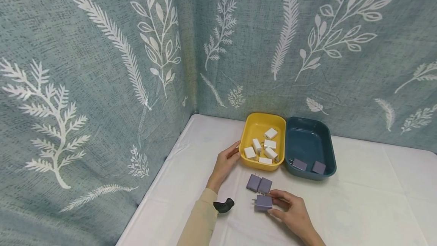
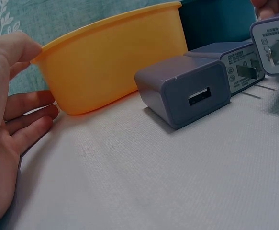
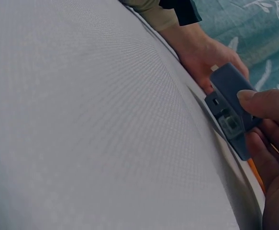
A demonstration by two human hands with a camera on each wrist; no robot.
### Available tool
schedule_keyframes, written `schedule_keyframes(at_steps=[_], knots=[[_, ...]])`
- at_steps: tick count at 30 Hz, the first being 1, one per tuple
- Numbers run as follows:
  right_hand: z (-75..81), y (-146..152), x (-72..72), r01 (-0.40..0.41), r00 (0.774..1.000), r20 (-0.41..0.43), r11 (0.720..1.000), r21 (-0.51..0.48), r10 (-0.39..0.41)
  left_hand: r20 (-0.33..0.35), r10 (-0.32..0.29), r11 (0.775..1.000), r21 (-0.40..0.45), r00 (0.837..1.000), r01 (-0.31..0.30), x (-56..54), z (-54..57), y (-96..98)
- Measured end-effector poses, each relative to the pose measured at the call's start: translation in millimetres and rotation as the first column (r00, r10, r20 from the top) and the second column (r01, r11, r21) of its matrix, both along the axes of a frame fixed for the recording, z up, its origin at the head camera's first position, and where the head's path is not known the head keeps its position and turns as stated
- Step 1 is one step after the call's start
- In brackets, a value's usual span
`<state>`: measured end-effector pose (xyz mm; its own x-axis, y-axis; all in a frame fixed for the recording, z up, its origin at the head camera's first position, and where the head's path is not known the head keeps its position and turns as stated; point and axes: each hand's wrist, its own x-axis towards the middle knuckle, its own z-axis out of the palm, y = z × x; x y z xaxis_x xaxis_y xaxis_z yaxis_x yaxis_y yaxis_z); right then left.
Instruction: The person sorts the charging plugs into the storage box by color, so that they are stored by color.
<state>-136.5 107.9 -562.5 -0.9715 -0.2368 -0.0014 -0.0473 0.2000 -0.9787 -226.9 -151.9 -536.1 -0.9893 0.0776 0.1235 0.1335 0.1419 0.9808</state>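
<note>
My right hand (image 1: 291, 210) pinches a purple USB wall charger (image 1: 263, 202) between thumb and fingers, its prongs pointing left. In the right wrist view this charger (image 3: 232, 93) is held just off the white cloth. Two more purple chargers (image 1: 254, 183) lie side by side just beyond it. My left hand (image 1: 225, 164) touches the near left corner of a yellow tray (image 1: 262, 167), its fingers fairly straight against the wall and rim. Several white chargers (image 1: 270, 144) lie in that tray. Beside it, a dark blue tray (image 1: 308, 134) contains two purple chargers (image 1: 299, 164).
A white cloth covers the table (image 1: 368, 193). Patterned teal curtains (image 1: 112, 67) hang along the left and back sides. A black curved object (image 1: 224, 205) is at the left wrist, against the beige sleeve (image 1: 201, 219).
</note>
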Motion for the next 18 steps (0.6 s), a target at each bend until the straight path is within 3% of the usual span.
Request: schedule_keyframes(at_steps=[7, 14, 18], knots=[[0.2, -1, -0.3, 0.015, 1.000, -0.003, 1.000, -0.006, -0.015, -0.009, 0.002, 1.000, -0.004, 1.000, -0.002, -0.6, -0.6, -0.2], [2.0, -1, 0.0, 0.028, 1.000, 0.014, 0.999, -0.021, -0.027, -0.009, 0.024, 1.000, 0.006, 1.000, -0.024, -17.4, -31.6, -1.2], [2.2, -1, 0.3, 0.034, 0.999, -0.002, 0.999, -0.029, -0.034, -0.027, 0.040, 0.999, 0.019, 0.999, -0.040, -17.1, -34.5, -0.3]])
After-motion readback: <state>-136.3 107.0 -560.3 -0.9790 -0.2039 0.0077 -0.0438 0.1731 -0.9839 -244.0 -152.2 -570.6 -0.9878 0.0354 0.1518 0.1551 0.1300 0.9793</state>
